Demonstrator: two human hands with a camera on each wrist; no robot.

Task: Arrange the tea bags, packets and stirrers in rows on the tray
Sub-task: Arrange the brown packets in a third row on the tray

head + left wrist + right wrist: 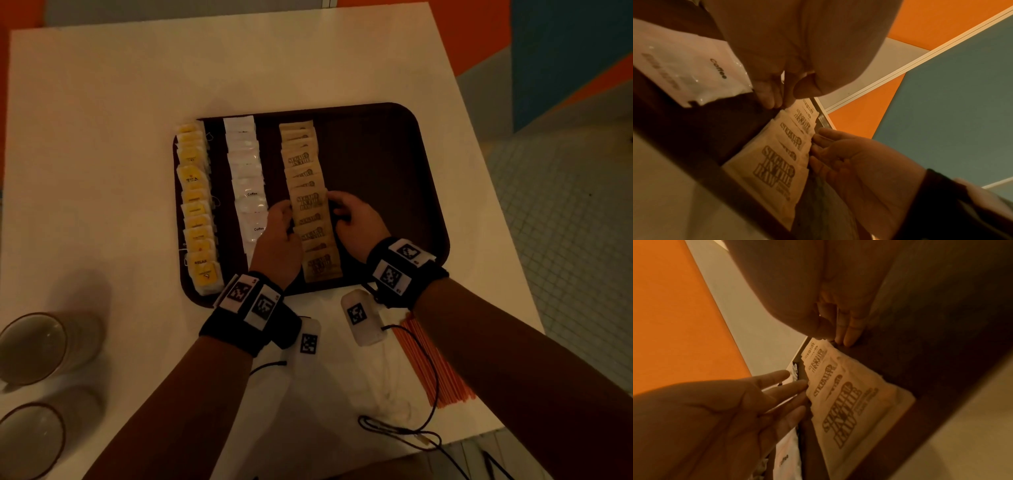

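Observation:
A dark brown tray (376, 171) holds three rows: yellow tea bags (197, 205) at its left edge, white coffee packets (248, 185) beside them, and brown sugar packets (310, 205) in the middle. My left hand (282, 214) touches the left edge of the sugar row (781, 155) with straight fingers (789, 386). My right hand (337, 209) lies against the row's right edge, fingers (818, 146) extended along it. Neither hand holds a packet. A bundle of orange stirrers (435, 363) lies on the table, near my right forearm.
The tray's right half is bare. Two glasses (37, 346) stand at the table's front left corner. Sensor cables (411, 428) trail over the white table (137, 85) near its front edge. Tiled floor lies beyond the right edge.

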